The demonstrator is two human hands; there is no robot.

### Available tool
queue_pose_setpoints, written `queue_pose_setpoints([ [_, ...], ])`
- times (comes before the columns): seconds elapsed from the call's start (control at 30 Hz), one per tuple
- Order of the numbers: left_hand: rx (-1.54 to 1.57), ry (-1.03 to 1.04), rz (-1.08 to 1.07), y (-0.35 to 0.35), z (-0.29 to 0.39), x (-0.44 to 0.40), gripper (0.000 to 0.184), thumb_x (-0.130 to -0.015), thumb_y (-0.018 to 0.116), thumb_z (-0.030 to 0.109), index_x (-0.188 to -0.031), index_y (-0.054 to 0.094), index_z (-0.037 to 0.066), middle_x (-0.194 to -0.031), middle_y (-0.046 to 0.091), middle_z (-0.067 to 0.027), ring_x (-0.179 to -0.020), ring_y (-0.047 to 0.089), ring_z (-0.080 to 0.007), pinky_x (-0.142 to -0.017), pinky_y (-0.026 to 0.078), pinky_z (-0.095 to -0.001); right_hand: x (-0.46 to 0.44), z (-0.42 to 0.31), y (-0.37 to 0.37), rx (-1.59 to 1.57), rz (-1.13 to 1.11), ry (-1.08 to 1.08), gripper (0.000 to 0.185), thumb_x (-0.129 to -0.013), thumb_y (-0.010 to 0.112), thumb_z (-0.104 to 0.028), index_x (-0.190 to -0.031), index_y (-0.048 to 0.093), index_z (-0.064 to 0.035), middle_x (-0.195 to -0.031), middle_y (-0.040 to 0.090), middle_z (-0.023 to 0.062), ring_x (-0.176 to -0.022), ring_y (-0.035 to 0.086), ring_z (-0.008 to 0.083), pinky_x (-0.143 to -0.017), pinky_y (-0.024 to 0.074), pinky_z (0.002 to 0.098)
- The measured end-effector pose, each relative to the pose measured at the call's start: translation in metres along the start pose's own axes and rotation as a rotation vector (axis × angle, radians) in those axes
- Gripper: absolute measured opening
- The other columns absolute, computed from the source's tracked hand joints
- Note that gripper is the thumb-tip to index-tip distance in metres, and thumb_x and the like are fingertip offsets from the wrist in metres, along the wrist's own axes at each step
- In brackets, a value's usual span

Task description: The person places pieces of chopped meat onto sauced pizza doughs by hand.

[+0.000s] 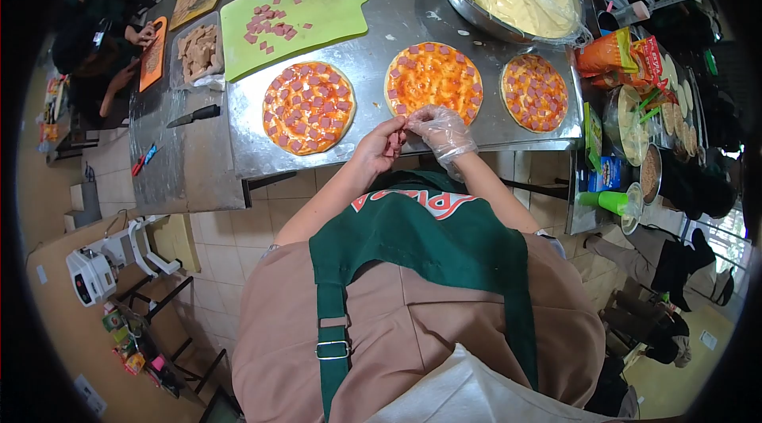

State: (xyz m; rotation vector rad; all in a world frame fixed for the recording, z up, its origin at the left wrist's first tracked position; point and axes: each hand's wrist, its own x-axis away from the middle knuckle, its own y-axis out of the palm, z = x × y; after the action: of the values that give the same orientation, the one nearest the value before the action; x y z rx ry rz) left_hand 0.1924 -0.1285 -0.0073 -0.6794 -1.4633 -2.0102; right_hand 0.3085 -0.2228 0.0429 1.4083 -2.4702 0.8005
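Observation:
Three round pizzas lie in a row on the metal table point(369, 66). The left pizza point(309, 108) and the right pizza point(534, 93) are covered with pink meat squares; the middle pizza point(433, 85) has squares mainly round its edge, with sauce and cheese inside. At the near edge of the middle pizza, my left hand point(383, 144) is bare, its fingers curled round small pink meat pieces. My right hand point(441, 134), in a clear plastic glove, meets it with fingertips pinched; what they hold is too small to tell. Loose meat squares point(272, 27) lie on the green cutting board point(333, 6).
A big bowl point(476, 13) of pale dough stands at the back right, a knife point(195, 116) lies on the left, beyond it a tub of meat point(200, 54). A person's hands point(141, 36) work at an orange board point(153, 58). Bags point(607, 54) and bowls crowd the right.

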Motion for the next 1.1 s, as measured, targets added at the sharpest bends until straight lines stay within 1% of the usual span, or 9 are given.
queue_pose_setpoints([
  [0.1,0.106,-0.061,0.005,-0.003,0.001,-0.001,0.011,-0.08,0.056,0.016,-0.082,0.054,0.006,-0.068,0.055,0.0004,-0.054,0.05,-0.0034,-0.034,0.035,-0.0113,0.003,0.004,-0.004,-0.335,-0.036,0.09,0.018,-0.071,0.064,-0.017,-0.082,0.062,-0.0032,-0.077,0.061,0.0042,-0.067,0.055,0.0113,-0.061,0.0435,0.0248],
  [0.17,0.189,-0.066,-0.082,-0.01,0.003,-0.005,0.011,-0.08,0.055,0.015,-0.084,0.053,0.005,-0.069,0.056,-0.0006,-0.054,0.051,-0.0047,-0.033,0.036,-0.0115,-0.002,0.012,-0.014,-0.462,0.153,0.146,0.015,-0.073,0.062,-0.015,-0.082,0.062,-0.0034,-0.076,0.06,0.0014,-0.067,0.054,0.0091,-0.061,0.0432,0.0233],
  [0.23,0.22,-0.058,-0.086,-0.017,0.004,-0.007,0.01,-0.081,0.054,0.014,-0.084,0.052,0.005,-0.071,0.057,-0.0011,-0.055,0.052,-0.0058,-0.034,0.036,-0.0114,-0.002,0.016,-0.034,-0.289,0.204,0.152,0.017,-0.073,0.061,-0.02,-0.081,0.063,-0.0052,-0.077,0.062,0.005,-0.068,0.057,0.0135,-0.064,0.0442,0.0256],
  [0.3,0.257,-0.046,-0.116,-0.022,0.007,-0.006,0.012,-0.083,0.051,0.014,-0.083,0.053,0.002,-0.07,0.051,-0.0025,-0.058,0.051,-0.0066,-0.038,0.042,-0.012,0.002,0.016,-0.05,0.312,0.262,0.137,0.021,-0.072,0.059,-0.027,-0.08,0.064,-0.0079,-0.077,0.062,0.0097,-0.071,0.059,0.0207,-0.067,0.0448,0.0301],
  [0.33,0.264,-0.051,-0.132,-0.022,0.008,-0.005,0.011,-0.083,0.051,0.014,-0.084,0.052,0.003,-0.07,0.051,-0.0027,-0.058,0.05,-0.0065,-0.037,0.042,-0.0121,0.002,0.022,-0.053,0.373,0.202,0.133,0.024,-0.07,0.057,-0.031,-0.078,0.065,-0.0097,-0.077,0.061,0.013,-0.073,0.059,0.0266,-0.069,0.0446,0.0348],
  [0.67,0.069,-0.052,0.051,-0.002,0.005,-0.001,0.01,-0.082,0.052,0.012,-0.088,0.052,0.005,-0.072,0.052,-0.0029,-0.056,0.05,-0.0049,-0.034,0.038,-0.0097,0.01,0.032,-0.029,0.656,0.262,-0.082,0.022,-0.07,0.056,-0.025,-0.081,0.062,-0.0075,-0.084,0.06,0.0132,-0.078,0.057,0.029,-0.071,0.0445,0.0377],
  [0.77,-0.062,-0.028,0.046,0.001,0.002,-0.001,0.01,-0.082,0.052,0.013,-0.089,0.052,0.006,-0.072,0.053,-0.0019,-0.053,0.048,-0.0026,-0.034,0.036,-0.0094,0.015,0.026,-0.021,0.589,0.333,-0.196,0.024,-0.071,0.057,-0.024,-0.087,0.061,-0.0069,-0.081,0.06,0.0122,-0.074,0.058,0.0258,-0.068,0.0457,0.0337],
  [0.93,-0.285,-0.075,-0.073,0.007,0.002,0.0,0.015,-0.081,0.053,0.016,-0.093,0.053,0.007,-0.067,0.052,0.0011,-0.049,0.044,0.0001,-0.033,0.032,-0.0091,0.019,0.009,-0.007,-0.232,-0.007,-0.052,0.022,-0.072,0.06,-0.021,-0.087,0.061,-0.0043,-0.076,0.06,0.0078,-0.066,0.056,0.0127,-0.063,0.0446,0.0247],
  [1.1,-0.086,-0.097,-0.042,0.014,0.001,0.003,0.015,-0.079,0.058,0.021,-0.089,0.055,0.011,-0.066,0.054,0.0004,-0.043,0.043,-0.0004,-0.033,0.03,-0.01,0.016,0.018,0.004,-0.194,0.103,-0.02,0.016,-0.072,0.059,-0.017,-0.081,0.061,-0.0034,-0.073,0.061,0.0059,-0.065,0.056,0.0107,-0.06,0.0446,0.0244],
])
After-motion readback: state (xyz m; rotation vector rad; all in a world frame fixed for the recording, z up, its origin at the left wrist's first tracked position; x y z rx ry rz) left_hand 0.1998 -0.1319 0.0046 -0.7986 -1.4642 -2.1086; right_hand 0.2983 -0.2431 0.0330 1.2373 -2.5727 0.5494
